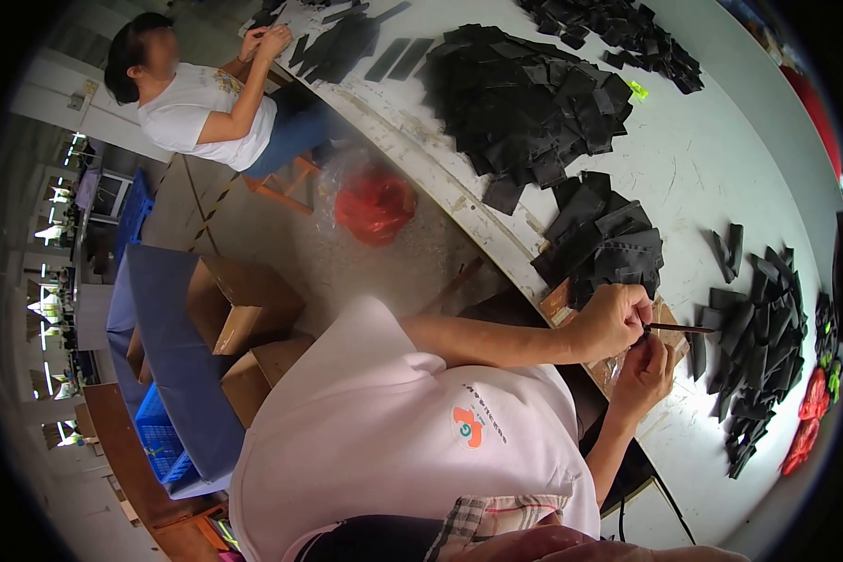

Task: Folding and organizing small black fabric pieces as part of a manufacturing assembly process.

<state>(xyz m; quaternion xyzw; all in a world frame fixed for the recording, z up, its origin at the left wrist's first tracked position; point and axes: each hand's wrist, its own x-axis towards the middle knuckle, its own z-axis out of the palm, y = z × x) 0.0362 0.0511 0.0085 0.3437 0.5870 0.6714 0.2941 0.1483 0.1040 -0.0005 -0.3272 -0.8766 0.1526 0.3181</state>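
My left hand (613, 323) is closed, its thumb and fingers pinched together at the table's near edge. Just below it, my right hand (644, 377) is closed too, fingertips almost touching the left ones. From between them a thin dark strip (684, 328) points to the right, seen edge-on; the fingers cover its other end. A heap of flat black pieces (613, 239) lies right beyond my left hand. To the right of both hands spreads another pile of narrower black pieces (759, 342). Brown cardboard or tape (665, 318) shows under the hands.
A large mound of black pieces (534, 103) covers the far table (712, 178). Red bundles (806, 421) lie at the right edge. Another person (206, 103) sits at far left, hands over the table. Cardboard boxes (239, 300) and a red bag (375, 206) stand left of me.
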